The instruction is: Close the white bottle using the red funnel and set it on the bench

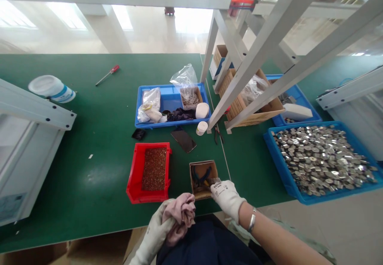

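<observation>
At the bottom centre of the frame, a crumpled pink cloth (181, 213) is clamped in the white-gloved left hand (158, 226), near the edge of a green table (101, 157). Just to its right, the gloved right hand (226, 196) is held at the right side of a small open cardboard box (202, 162), in which blue-handled pliers (206, 173) are seen; whether anything is gripped by its partly hidden fingertips cannot be told. Left of the box, brown granular material (154, 169) is held in a red bin (137, 173). At the right of the frame, a blue tray (279, 169) is filled with shiny metal pieces (323, 159).
</observation>
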Available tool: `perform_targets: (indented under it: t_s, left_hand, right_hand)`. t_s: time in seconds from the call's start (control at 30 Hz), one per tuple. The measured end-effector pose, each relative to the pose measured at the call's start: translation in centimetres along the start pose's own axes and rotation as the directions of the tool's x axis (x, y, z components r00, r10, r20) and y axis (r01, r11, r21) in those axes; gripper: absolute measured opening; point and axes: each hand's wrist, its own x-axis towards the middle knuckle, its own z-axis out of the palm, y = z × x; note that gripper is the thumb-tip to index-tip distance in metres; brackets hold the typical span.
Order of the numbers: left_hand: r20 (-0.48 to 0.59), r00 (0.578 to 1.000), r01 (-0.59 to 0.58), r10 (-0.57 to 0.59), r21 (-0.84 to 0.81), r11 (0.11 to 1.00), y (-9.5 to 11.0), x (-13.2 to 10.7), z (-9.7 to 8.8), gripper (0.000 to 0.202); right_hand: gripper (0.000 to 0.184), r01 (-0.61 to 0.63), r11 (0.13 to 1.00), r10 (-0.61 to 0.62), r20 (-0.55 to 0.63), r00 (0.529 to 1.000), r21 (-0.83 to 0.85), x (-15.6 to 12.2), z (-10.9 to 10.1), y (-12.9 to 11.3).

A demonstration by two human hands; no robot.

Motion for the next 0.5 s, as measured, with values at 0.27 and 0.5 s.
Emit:
perform_targets:
  t_s: [0.27, 0.5]
  left_hand:
    - [0.237, 0.971, -0.091, 0.024, 0.275, 0.957, 3.6, 0.3, 1.8, 0.037]
    - [0.391, 0.888, -0.421, 0.242, 0.477, 0.772, 3.7, 1.1, 4.1, 0.047]
  right_hand:
    - [0.008, 0.04, 0.989, -0.019, 0.149, 0.989, -0.14, -1.1, -1.3, 0.3]
    - [0.009, 0.049, 0.987, -0.042, 0.048, 0.998, -0.153, -0.1, -1.4, 1.5]
